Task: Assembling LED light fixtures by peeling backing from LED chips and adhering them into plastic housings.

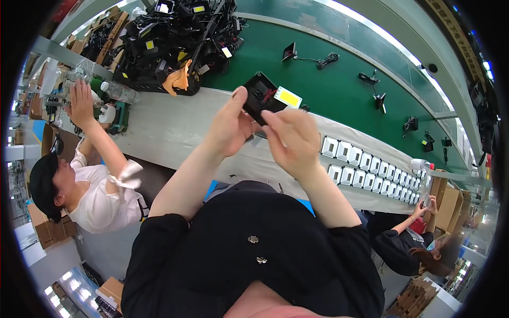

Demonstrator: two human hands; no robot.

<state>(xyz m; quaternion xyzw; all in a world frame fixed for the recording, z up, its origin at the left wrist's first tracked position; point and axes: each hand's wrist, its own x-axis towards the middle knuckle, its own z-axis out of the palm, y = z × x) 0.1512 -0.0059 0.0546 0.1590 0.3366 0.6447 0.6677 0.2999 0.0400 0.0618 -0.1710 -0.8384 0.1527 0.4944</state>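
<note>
A green conveyor belt (318, 79) sweeps from 10 o'clock to 3 o'clock past a pale worktable (175, 130), with a heap of black lamp housings and cables (175, 37) piled at 11 o'clock. On the table toward 3 o'clock lie two rows of white square reflector cups (371, 167). A co-worker in a white top (101, 199) reaches up at 9 o'clock; another person (419, 238) sits at 4 o'clock.

At centre frame, a worker in a black top holds a small black lamp housing (258, 96) up at 12 o'clock from both hands, its long axis tilted from lower left to upper right. The left hand (230, 127) grips the housing's lower left edge, thumb raised along its side. The right hand (291, 140) is curled just below, fingertips pinching toward a yellow LED chip plate (288, 97) that juts from the housing's right end. That plate lies nearer the right hand; whether the fingers touch it cannot be told.
</note>
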